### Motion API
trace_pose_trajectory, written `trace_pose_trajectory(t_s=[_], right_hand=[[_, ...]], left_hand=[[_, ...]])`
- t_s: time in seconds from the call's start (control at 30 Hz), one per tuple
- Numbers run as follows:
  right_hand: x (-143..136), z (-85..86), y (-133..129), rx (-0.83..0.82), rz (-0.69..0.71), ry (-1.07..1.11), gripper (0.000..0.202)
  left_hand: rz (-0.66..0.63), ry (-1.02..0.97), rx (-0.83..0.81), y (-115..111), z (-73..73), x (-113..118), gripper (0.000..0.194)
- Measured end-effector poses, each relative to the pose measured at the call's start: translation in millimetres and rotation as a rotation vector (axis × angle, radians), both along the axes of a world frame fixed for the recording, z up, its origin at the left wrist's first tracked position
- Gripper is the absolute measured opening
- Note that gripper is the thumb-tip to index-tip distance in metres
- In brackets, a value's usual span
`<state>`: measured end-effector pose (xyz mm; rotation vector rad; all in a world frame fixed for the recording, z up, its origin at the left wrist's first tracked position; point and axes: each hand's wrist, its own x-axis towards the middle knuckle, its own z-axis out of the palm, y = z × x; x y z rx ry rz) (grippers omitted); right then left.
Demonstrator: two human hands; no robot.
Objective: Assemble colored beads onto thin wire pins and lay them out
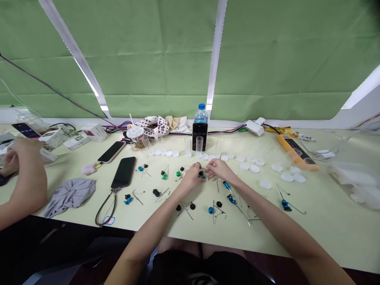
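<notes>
At mid-table my left hand (pixel 191 179) is closed, its fingertips on a small blue and black part (pixel 202 174). Just beside it my right hand (pixel 221 169) is pinched shut; what lies between its fingertips is too small to name. Around both hands are small sets of coloured metal parts with thin bent rods: a green and black set (pixel 178 173) to the left, a blue set (pixel 230 199) to the right, and a blue disc (pixel 211 210) with a black disc (pixel 219 204) nearer the front edge.
White round lids (pixel 244 166) and clear plastic cups (pixel 199 145) line the back. A phone showing a timer (pixel 200 136) leans on a water bottle (pixel 201 113). Two phones, one here (pixel 123 172), and a grey cloth (pixel 71 196) lie left, near another person's arm (pixel 28 178). An orange device (pixel 297 152) lies right.
</notes>
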<state>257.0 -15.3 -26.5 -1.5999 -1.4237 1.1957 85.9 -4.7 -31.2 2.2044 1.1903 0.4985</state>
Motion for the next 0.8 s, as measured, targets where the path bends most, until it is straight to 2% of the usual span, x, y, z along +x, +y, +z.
trace_pose_trajectory(t_s=[0.17,0.27,0.33,0.5,0.63,0.8], right_hand=[[-2.4,8.5,-7.6,0.146,0.042,-0.364,0.011],[-1.4,10.3,-8.3,0.27,0.032,-0.686,0.009],[0.0,9.8,-7.2,0.307,0.053,-0.802,0.009],[2.0,2.2,-2.7,0.36,0.16,-0.803,0.01],[-0.5,-5.2,-1.4,0.318,0.186,-0.797,0.012],[-0.5,1.4,-1.9,0.377,0.184,-0.762,0.017]], left_hand=[[0.028,-0.013,0.03,0.4,-6.4,1.8,0.042],[0.03,-0.026,0.032,0.3,-5.9,1.4,0.045],[0.029,-0.029,0.023,0.1,-3.8,0.9,0.046],[0.031,-0.016,-0.007,1.2,-1.1,1.8,0.047],[0.044,-0.011,0.022,4.3,-5.0,3.8,0.047],[0.049,-0.027,0.042,7.8,-9.0,4.5,0.043]])
